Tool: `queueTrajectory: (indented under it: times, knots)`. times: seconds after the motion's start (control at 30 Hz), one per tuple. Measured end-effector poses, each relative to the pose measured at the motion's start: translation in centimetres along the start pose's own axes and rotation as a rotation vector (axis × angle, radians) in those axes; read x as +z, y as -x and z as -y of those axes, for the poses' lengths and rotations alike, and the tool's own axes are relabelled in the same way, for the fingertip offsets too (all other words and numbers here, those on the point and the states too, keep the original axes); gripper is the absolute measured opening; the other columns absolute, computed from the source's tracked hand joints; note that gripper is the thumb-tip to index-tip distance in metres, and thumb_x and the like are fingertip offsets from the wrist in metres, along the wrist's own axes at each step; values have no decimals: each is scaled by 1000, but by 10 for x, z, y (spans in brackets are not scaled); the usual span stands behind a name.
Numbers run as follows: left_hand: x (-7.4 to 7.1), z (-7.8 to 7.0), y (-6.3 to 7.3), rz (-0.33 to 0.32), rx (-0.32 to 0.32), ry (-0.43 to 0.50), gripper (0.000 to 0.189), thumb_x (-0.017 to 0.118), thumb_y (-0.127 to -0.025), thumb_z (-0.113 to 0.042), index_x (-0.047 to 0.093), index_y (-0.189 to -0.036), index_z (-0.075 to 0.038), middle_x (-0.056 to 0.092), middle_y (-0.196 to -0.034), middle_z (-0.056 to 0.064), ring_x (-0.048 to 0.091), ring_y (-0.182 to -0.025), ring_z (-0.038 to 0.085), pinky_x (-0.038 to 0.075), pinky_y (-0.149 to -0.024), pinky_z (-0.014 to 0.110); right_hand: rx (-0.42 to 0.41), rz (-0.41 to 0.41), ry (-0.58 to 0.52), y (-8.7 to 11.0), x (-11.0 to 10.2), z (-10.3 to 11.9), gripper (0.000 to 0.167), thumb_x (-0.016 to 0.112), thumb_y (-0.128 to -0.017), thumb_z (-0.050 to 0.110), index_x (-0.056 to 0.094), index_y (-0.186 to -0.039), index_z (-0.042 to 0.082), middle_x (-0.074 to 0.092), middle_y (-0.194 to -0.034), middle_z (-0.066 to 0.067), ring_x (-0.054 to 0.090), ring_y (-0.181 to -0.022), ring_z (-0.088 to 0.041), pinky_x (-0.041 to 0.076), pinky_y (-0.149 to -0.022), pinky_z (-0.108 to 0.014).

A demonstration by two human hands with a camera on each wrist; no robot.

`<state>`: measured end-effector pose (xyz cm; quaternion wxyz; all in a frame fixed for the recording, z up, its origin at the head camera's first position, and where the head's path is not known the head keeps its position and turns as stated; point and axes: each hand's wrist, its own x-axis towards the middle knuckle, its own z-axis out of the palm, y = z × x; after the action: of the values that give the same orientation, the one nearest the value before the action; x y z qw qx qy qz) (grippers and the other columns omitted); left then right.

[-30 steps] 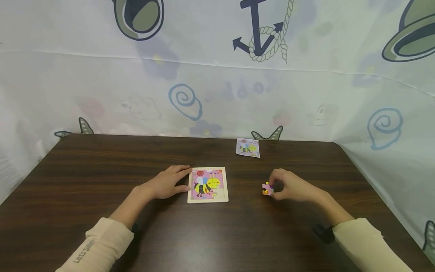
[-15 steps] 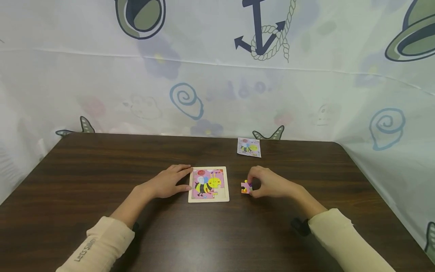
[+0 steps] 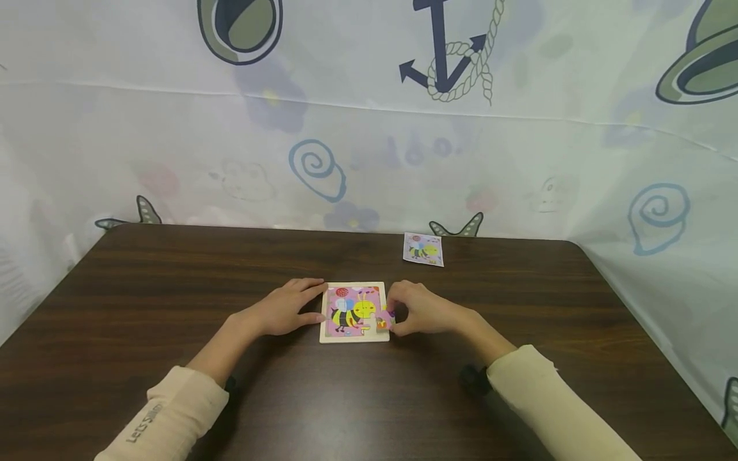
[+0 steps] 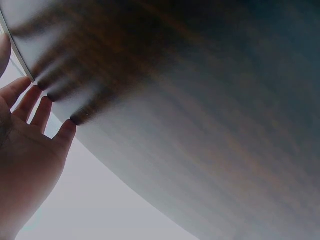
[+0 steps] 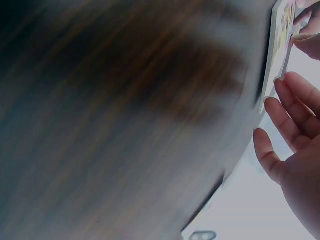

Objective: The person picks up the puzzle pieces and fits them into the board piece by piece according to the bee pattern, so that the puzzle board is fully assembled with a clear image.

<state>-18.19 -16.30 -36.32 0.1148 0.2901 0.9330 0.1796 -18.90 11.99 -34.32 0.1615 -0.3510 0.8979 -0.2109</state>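
Note:
A square wooden jigsaw board (image 3: pixel 353 340) with a bee picture lies flat on the table. Its lower right corner shows bare wood. My left hand (image 3: pixel 282 310) rests at the board's left edge, fingers spread and thumb touching the frame; in the left wrist view, the fingertips of that hand (image 4: pixel 32 160) reach the table and the board's edge. Over the board's right side, my right hand (image 3: pixel 425 310) pinches a pink jigsaw piece (image 3: pixel 382 319) between thumb and index finger. The right wrist view shows the other fingers of this hand (image 5: pixel 305 150) extended beside the board.
A small printed card (image 3: pixel 423 249) with the same bee picture lies near the back edge of the dark wooden table (image 3: pixel 230 256). Behind the table hangs a pale patterned cloth (image 3: pixel 369 83).
My right hand has carried the jigsaw piece leftward across the table, from well right of the board to over its right side. The left hand stays at the board's left edge.

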Motion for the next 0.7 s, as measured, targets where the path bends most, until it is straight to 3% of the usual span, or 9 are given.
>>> queueTrajectory:
  times: [0.33, 0.7]
  knots:
    - [0, 1, -1, 0, 2, 0, 63, 59, -89, -33, 36, -139, -2, 32, -141, 19, 28, -128, 37, 28, -100, 55, 1, 37, -2, -10, 6, 11, 21, 71, -77, 19, 59, -90, 9, 52, -94, 1, 45, -94, -22, 32, -84, -38]
    - [1, 2, -2, 2, 0, -5, 63, 59, -89, -33, 36, -139, -2, 33, -141, 19, 29, -128, 37, 27, -100, 55, -7, 27, 26, -14, 8, 13, 20, 72, -76, 19, 59, -87, 10, 51, -92, 2, 42, -96, -17, 33, -83, -37]
